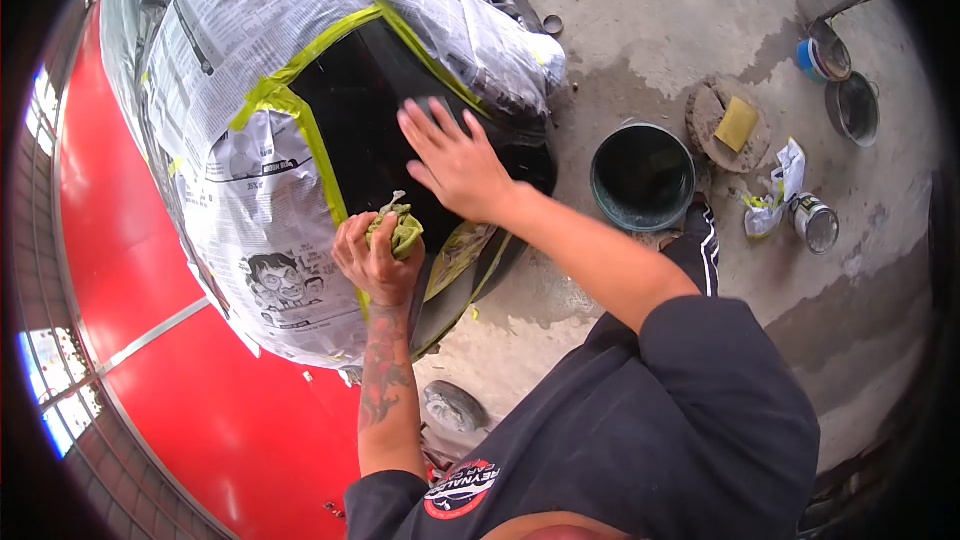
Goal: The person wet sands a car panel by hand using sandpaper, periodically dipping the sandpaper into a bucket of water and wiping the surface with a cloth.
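Note:
A glossy black car panel [362,105] lies exposed between sheets of newspaper [265,190] and strips of yellow-green masking tape [322,155]. Spread flat against the black surface, or just over it, is my right hand [462,165], fingers apart and holding nothing. My left hand [375,258] is closed around a crumpled green cloth [403,232] at the panel's lower left edge, close to the taped border. Whether the right palm presses on the panel cannot be made out.
Right of the car stand a dark bucket [643,176] and a round slab [705,130] carrying a yellow sponge-like block [737,124]. A metal can [814,223], crumpled taped paper [775,195] and more containers [853,108] sit on the concrete floor. A red surface [140,270] borders the left.

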Action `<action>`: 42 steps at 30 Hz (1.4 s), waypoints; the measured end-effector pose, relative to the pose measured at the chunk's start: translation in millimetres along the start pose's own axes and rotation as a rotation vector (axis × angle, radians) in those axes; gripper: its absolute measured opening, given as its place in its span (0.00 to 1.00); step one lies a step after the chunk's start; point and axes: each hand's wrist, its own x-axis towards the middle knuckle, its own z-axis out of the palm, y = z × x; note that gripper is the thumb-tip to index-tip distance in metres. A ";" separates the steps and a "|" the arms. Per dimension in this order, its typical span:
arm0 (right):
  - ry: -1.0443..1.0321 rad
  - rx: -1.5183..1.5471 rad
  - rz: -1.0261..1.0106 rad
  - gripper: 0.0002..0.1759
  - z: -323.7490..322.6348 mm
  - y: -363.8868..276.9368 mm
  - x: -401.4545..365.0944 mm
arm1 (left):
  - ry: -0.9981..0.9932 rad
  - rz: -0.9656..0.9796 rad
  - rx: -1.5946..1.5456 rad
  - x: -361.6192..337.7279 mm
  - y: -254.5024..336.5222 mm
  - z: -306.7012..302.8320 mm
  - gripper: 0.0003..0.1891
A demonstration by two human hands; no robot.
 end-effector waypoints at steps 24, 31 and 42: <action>0.117 0.153 0.223 0.38 17.6 -3.3 121.8 | -0.002 -0.022 0.003 -1.0 -0.2 0.9 0.21; 0.013 0.151 0.392 0.38 16.4 7.3 101.5 | 0.009 -0.019 0.001 -1.9 -2.0 3.2 0.21; 0.192 0.270 0.466 0.36 26.1 -6.2 85.1 | 0.014 -0.004 0.004 1.0 0.6 2.4 0.20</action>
